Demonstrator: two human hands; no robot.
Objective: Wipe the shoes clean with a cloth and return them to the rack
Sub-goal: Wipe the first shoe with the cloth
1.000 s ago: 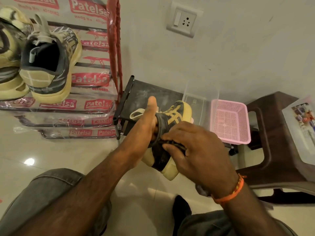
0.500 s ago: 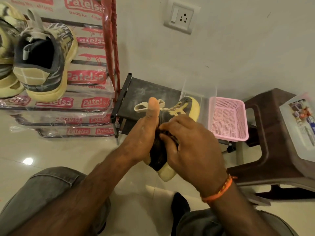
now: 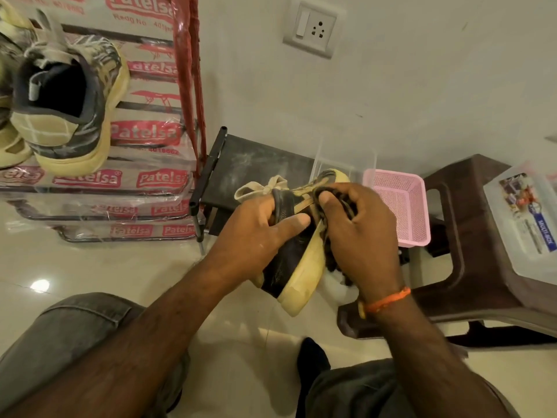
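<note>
Above a glossy cream tiled floor (image 3: pixel 90 276), close to a plain off-white wall (image 3: pixel 422 86) carrying a white switch-and-socket plate (image 3: pixel 310 31), the person holds a small black sneaker with a pale yellow sole (image 3: pixel 297 267) in mid-air between their knees. The left hand (image 3: pixel 256 233) grips the shoe, fingers reaching into its opening and thumb lying across the dark upper. The right hand (image 3: pixel 364 236) is curled round a dark crumpled cloth (image 3: pixel 334 254), pressing it against the shoe's side near the sole; an orange thread bracelet (image 3: pixel 387 301) circles that wrist.

To the left stands a red-framed metal shoe rack still wrapped in printed plastic (image 3: pixel 150 182), with a larger grey and cream sneaker (image 3: pixel 69 116) resting heel-outward on an upper shelf beside another pale shoe at the frame's edge. Behind the hands sits a low black stand (image 3: pixel 250 164), then a pink perforated plastic basket (image 3: pixel 401 200). On the right, a dark brown plastic stool (image 3: pixel 470 236) bears a clear lidded plastic box (image 3: pixel 524 224).
</note>
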